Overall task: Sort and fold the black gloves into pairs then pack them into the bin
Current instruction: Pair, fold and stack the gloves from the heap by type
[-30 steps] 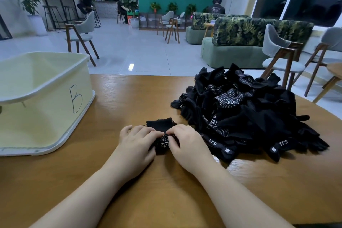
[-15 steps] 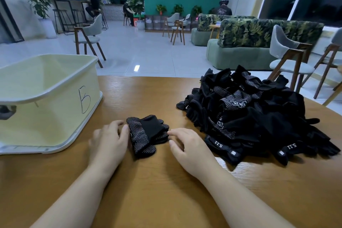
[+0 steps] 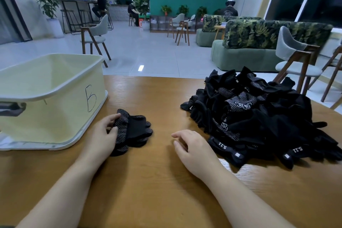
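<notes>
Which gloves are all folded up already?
The small folded bundle that the left hand grips beside the bin. The others lie loose and tangled in the big pile on the right.

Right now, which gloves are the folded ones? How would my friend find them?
Find the pale yellow bin marked B on the wooden table. Just right of it, the left hand grips a small folded glove bundle. It lies alone, apart from the big loose glove pile.

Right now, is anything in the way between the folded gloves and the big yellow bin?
Nothing visible lies on the table between them. The folded gloves, held by the left hand, sit beside the bin; only its tall wall must be cleared.
</notes>
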The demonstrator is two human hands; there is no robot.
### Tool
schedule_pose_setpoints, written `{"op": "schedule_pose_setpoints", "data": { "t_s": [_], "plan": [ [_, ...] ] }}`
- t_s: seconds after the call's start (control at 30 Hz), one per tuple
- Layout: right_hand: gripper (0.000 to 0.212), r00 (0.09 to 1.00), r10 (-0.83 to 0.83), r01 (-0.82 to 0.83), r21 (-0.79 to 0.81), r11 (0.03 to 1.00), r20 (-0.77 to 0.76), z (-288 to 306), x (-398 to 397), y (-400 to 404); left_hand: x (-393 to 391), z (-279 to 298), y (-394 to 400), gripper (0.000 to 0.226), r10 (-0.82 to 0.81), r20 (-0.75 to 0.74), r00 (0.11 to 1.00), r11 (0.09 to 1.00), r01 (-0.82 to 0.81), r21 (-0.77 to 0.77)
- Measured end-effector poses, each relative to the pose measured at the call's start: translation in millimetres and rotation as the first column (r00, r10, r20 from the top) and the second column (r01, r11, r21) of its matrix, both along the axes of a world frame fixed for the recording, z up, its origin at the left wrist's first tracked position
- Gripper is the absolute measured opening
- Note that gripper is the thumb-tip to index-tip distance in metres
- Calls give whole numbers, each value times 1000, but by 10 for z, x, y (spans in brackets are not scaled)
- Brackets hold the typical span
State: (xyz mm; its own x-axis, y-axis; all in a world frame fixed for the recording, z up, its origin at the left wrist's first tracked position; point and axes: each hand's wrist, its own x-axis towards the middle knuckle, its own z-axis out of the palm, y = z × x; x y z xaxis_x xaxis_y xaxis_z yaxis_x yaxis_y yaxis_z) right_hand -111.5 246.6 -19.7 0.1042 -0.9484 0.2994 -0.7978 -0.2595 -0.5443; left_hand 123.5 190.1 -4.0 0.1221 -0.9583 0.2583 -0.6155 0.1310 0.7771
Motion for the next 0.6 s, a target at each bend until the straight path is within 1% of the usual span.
{"op": "schedule_pose_setpoints", "data": {
  "t_s": [0.07, 0.17, 0.27, 0.33, 0.43, 0.47, 0.5, 0.57, 0.6],
  "plan": [
    [25, 1000, 0, 0, -2, 1000, 6, 0, 2, -2, 191, 22, -39, 40, 53, 107, 993, 998, -55, 15],
    [25, 1000, 1, -1, -1, 1000, 8, 0, -5, -4, 398, 73, -69, 40, 91, 214, 973, 995, -95, 9],
    [25, 1000, 4, -4, -8, 1000, 11, -3, -6, -2, 481, 52, -100, 40, 72, 364, 929, 997, -74, -10],
    [24, 1000, 3, -3, -11, 1000, 10, -11, -5, -3, 467, 18, -106, 37, 76, 447, 891, 996, -50, -70],
    [24, 1000, 0, 0, -23, 1000, 14, -11, -7, -3, 370, -16, -70, 32, 8, 489, 872, 995, 42, -90],
    [24, 1000, 0, 1, -24, 1000, 15, -11, -7, -3, 330, -29, -39, 38, -48, 498, 866, 994, 89, -59],
    [24, 1000, 0, 1, -23, 1000, 17, -11, -8, -2, 290, -43, 2, 48, -111, 518, 848, 991, 135, -8],
    [23, 1000, 0, 1, -19, 1000, 22, -11, -11, -1, 246, -96, 46, 68, -205, 596, 776, 977, 198, 77],
    [23, 1000, -1, 2, -19, 1000, 23, -11, -12, -3, 239, -122, 41, 71, -228, 634, 739, 972, 208, 107]
  ]
}}
